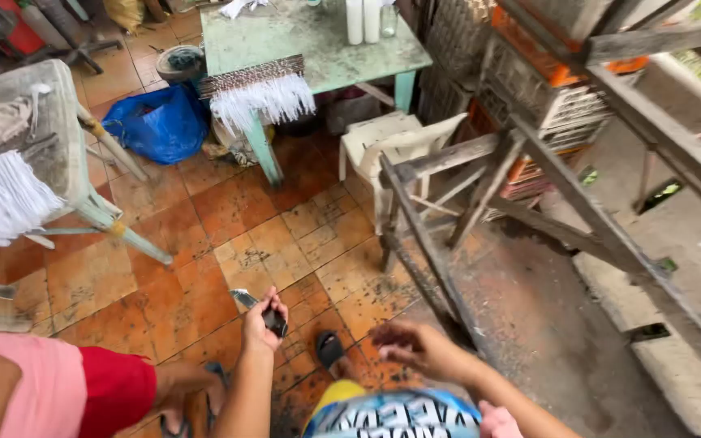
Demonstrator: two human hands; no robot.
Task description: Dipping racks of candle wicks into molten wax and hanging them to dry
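orange tiled floor (pixel 204 211), green table (pixel 318 49), wooden frame (pixel 480 162)

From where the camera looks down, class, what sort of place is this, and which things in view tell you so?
Probably a small home craft workshop on a semi-open tiled porch: white fibre bundles hang off a worn green table, a rough wooden frame stands alongside, and stacked crates line the wall.
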